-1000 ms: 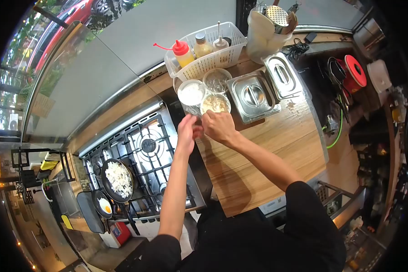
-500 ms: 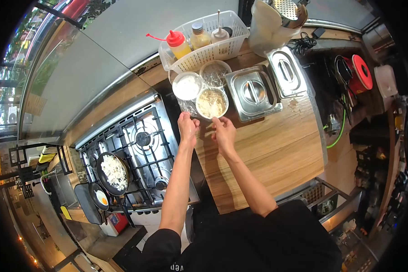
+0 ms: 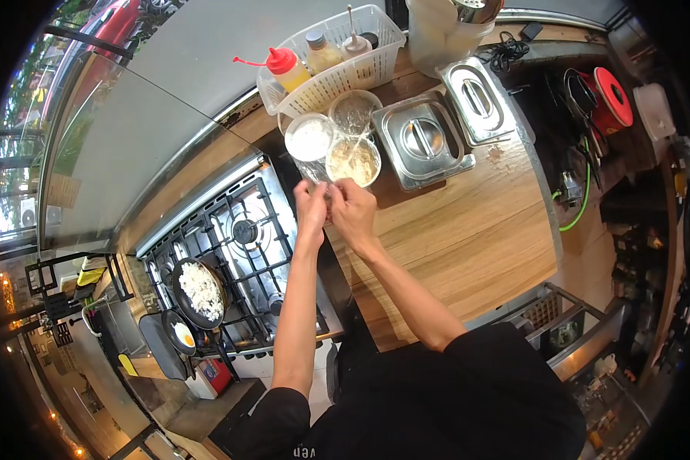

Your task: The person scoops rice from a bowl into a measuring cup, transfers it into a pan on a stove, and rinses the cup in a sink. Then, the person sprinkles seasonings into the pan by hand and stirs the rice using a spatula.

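Note:
My left hand (image 3: 311,211) and my right hand (image 3: 353,211) are close together at the near edge of a group of round tubs, fingers pinched. What they hold, if anything, is hidden; crumpled clear plastic film (image 3: 311,170) lies right beyond the left fingertips. Just past my right hand is a tub of pale shredded food (image 3: 354,161). To its left stands a tub of white food (image 3: 310,138). Behind them, a third tub (image 3: 355,113) has clear film over it.
On the left, a gas stove (image 3: 245,230) carries a pan of white crumbly food (image 3: 201,291) and a small pan with a fried egg (image 3: 182,334). Lidded steel containers (image 3: 422,142) stand on the wooden counter (image 3: 452,245). A bottle basket (image 3: 337,80) sits behind the tubs.
My right hand has moved left from the shredded-food tub's edge to meet my left hand. Its fingers have closed in. The whole view has shifted slightly.

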The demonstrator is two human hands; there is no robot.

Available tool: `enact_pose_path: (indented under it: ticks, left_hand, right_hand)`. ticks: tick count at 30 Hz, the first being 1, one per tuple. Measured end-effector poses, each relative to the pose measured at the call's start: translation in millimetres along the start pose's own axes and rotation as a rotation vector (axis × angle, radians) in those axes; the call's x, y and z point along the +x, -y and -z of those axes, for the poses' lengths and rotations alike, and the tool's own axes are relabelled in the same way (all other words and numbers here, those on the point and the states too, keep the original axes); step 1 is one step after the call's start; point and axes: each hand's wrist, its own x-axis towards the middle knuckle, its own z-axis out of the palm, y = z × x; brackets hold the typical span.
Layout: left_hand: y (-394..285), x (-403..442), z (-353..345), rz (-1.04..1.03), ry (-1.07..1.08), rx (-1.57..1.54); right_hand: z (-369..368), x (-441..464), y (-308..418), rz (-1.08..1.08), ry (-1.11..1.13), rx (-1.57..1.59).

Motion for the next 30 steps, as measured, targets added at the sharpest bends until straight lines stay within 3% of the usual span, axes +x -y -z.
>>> enact_pose_path:
  ticks: [1, 3, 4, 7, 10, 11, 14, 15, 18, 23, 25, 29, 30]
  left_hand:
    - [-2.6, 0.3, -0.2, -0.001, 0.003, 0.003]
    - [-11.5, 3.6, 6.3, -0.282, -0.238, -0.024]
    - [-23.8, 1.5, 12.5, -0.380, -0.161, 0.261]
    - [-55.0, 2.3, 5.8, -0.349, 0.095, 0.963]
    - [-60.1, 15.1, -7.9, -0.396, -0.039, 1.051]
    - [-61.2, 19.5, -8.7, -0.404, -0.037, 1.053]
    - [-46.6, 35.0, -8.0, -0.410, 0.017, 0.254]
    - [-44.0, 37.4, -7.7, -0.409, 0.020, 0.258]
    - [-46.7, 48.3, -2.5, -0.194, 0.240, -0.131]
    - [-63.9, 41.0, -12.2, -0.391, 0.026, 0.318]
    - [-71.4, 39.4, -13.2, -0.638, -0.236, 0.590]
    - [-77.4, 31.5, -9.7, -0.705, -0.454, 0.795]
    - [-74.8, 35.7, -5.4, -0.716, -0.454, 0.749]
  right_hand:
    - [-0.2, 3.4, -0.6, -0.001, -0.005, 0.002]
    - [-1.8, 7.4, -2.3, 0.215, 0.051, -0.137]
    - [2.8, 4.0, -3.8, 0.227, 0.101, -0.208]
    - [15.0, -0.7, -5.4, 0.291, 0.173, -0.292]
    - [21.4, 12.9, -6.3, 0.398, 0.224, -0.268]
    - [21.0, 19.4, -5.7, 0.401, 0.216, -0.267]
    - [20.9, 36.0, 1.3, 0.295, 0.150, -0.302]
    - [16.0, 44.8, -1.1, 0.292, 0.147, -0.300]
    - [-0.2, 77.9, -7.7, 0.406, 0.172, -0.334]
    - [-13.1, 117.3, -8.1, 0.578, 0.351, -0.519]
    - [-21.4, 126.6, -11.6, 0.647, 0.389, -0.553]
    - [-31.0, 144.3, -3.8, 0.754, 0.445, -0.655]
    - [-33.2, 146.8, 0.6, 0.769, 0.513, -0.812]
